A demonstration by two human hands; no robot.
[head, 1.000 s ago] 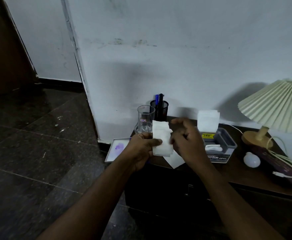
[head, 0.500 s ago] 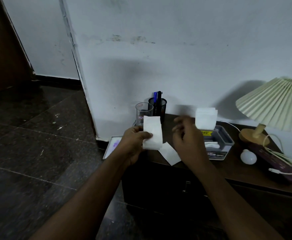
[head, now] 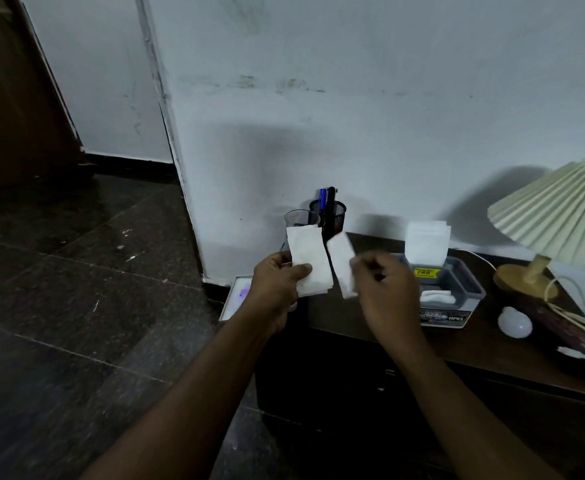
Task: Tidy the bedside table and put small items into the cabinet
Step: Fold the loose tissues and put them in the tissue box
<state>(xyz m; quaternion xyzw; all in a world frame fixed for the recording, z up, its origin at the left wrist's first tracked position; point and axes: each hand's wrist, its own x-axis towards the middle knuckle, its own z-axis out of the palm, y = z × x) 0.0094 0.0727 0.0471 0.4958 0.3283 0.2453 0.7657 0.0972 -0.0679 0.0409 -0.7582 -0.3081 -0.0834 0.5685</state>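
My left hand [head: 279, 287] pinches a white folded tissue [head: 310, 259] upright above the left end of the dark bedside table [head: 474, 344]. My right hand [head: 386, 289] holds a second white tissue [head: 341, 266], blurred by motion, lifted just right of the first one. The two tissues hang close together but apart. The dark cabinet front [head: 353, 386] lies below the tabletop.
A clear glass [head: 299, 220] and a black mesh pen holder [head: 331, 211] stand at the back left. A grey tissue box [head: 447, 289], a white bulb [head: 514, 322], a pleated lamp [head: 558, 213] and a cable sit to the right. A white tray [head: 237, 299] lies at the left edge.
My right hand has picked the second tissue up off the tabletop and raised it beside the one in my left hand.
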